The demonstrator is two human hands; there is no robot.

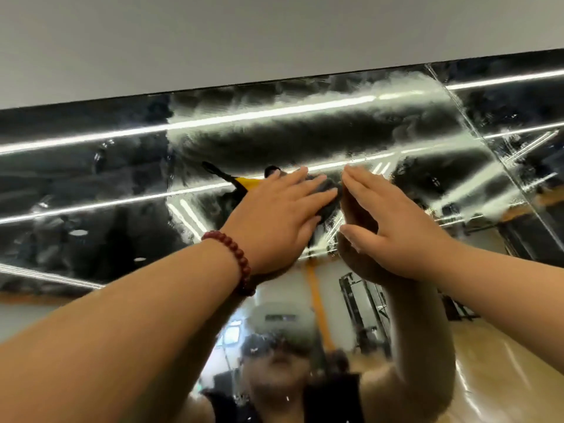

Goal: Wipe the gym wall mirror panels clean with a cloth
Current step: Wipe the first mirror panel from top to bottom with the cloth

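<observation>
Hands: two, both raised high against the mirror (305, 126).
Left hand (276, 215): fingers straight and spread, pressing one dark grey cloth (328, 189) flat on the glass; one red bead bracelet (236, 261) on its wrist.
Right hand (393, 227): fingers straight and together, holding nothing, fingertips at the glass just beside the cloth.
Mirror: two panels visible, meeting at one seam (476, 132) to the right; whitish smears streak the middle panel above the hands.
Wall (244, 35): plain grey strip above the mirror's top edge.

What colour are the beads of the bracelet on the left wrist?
Dark red, seen clearly in the head view: the bracelet circles the left wrist.
</observation>
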